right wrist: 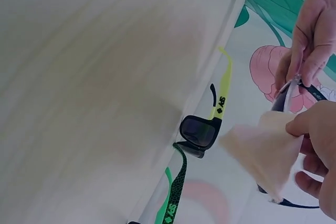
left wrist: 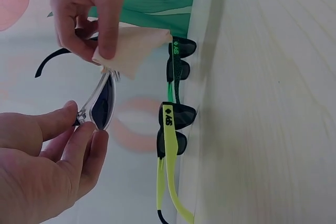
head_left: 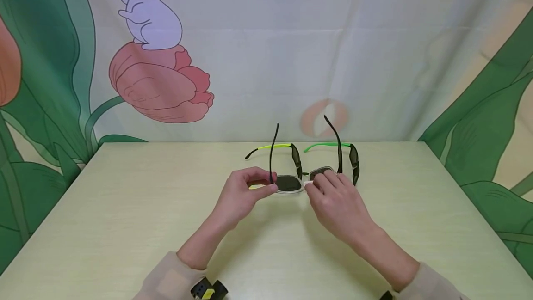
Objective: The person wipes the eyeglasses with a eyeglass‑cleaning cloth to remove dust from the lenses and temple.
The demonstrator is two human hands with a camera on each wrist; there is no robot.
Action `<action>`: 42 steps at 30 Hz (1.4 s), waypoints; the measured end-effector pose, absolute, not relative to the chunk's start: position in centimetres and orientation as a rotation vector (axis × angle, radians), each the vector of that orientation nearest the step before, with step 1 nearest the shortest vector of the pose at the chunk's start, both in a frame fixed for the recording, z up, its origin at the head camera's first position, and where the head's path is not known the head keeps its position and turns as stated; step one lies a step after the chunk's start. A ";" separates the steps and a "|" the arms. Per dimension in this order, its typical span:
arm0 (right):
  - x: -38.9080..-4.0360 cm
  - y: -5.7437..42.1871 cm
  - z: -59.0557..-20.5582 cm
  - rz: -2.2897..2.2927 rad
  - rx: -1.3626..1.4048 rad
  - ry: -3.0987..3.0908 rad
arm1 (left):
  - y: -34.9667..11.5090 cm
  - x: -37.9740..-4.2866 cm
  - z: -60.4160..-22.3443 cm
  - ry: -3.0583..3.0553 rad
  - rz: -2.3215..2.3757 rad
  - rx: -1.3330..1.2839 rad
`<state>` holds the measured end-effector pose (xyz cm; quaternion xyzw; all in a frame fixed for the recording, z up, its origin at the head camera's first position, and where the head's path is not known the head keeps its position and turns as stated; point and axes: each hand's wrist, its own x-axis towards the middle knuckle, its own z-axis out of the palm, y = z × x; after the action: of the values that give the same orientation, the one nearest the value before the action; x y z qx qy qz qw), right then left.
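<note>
A big sheet point(head_left: 266, 59) with a pink flower point(head_left: 160, 85) hangs at the back. In front of it is the pale counter point(head_left: 125, 198). The left hand point(head_left: 239, 193) has its grip pinching one end of the clear glasses point(head_left: 288, 184). The right hand point(head_left: 339, 203) has its grip pinching a cloth point(left wrist: 137, 48) by the other half of them. The clear glasses are up off the counter, between the hands, with both arms open. Behind them, near the far edge, the yellow glasses point(head_left: 296, 156) and green glasses point(head_left: 354, 161) sit on the counter, yellow to the left. The cloth is small and pale. It seems to touch the middle of the clear glasses, but the right hand hides some of it.
</note>
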<state>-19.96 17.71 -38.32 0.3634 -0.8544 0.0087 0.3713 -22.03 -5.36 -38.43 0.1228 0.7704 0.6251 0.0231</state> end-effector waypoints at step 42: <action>-20.9 15.6 -38.9 0.442 0.985 -2.434 | -5.7 -21.5 -38.6 2.463 1.826 0.612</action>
<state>-20.94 15.61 -38.91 0.3592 -0.8881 0.1611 0.2372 -21.50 -5.72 -38.61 0.1957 0.7878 0.5840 0.0077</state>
